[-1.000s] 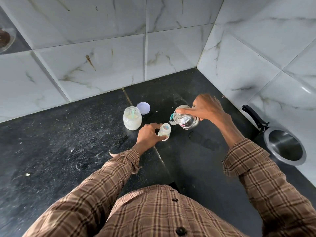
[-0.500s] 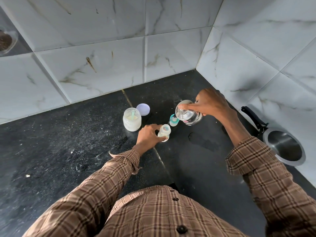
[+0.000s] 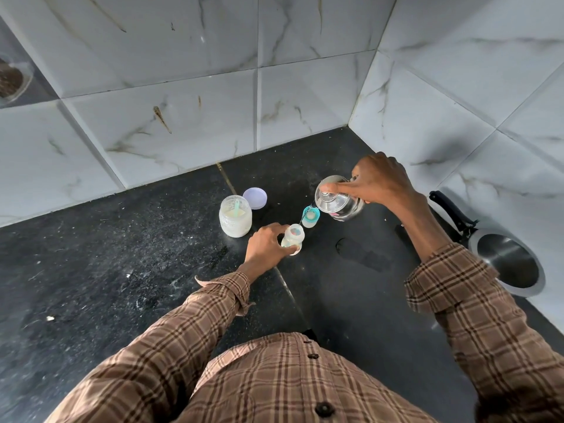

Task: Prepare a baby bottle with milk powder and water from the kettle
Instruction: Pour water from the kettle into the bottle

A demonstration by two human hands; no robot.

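Note:
A small open baby bottle (image 3: 293,237) stands on the black counter (image 3: 122,270), and my left hand (image 3: 266,244) grips its body from the left. My right hand (image 3: 380,181) holds a shiny steel kettle (image 3: 337,199) in the air, tilted to the left, with the thumb pressing on its lid. A thin stream runs from its spout down to the bottle's mouth. The bottle's teal ring with its teat (image 3: 311,216) lies just behind the bottle. An open jar of milk powder (image 3: 235,215) with a pale scoop in it stands to the left.
The jar's lilac lid (image 3: 255,198) lies behind the jar. A steel pot with a black handle (image 3: 506,261) sits at the right by the tiled wall. Marble-look tiles close the corner behind and to the right. Powder specks dot the counter.
My right hand has lifted the kettle higher and to the right, tilting it so that water runs into the bottle. My left hand stays on the bottle.

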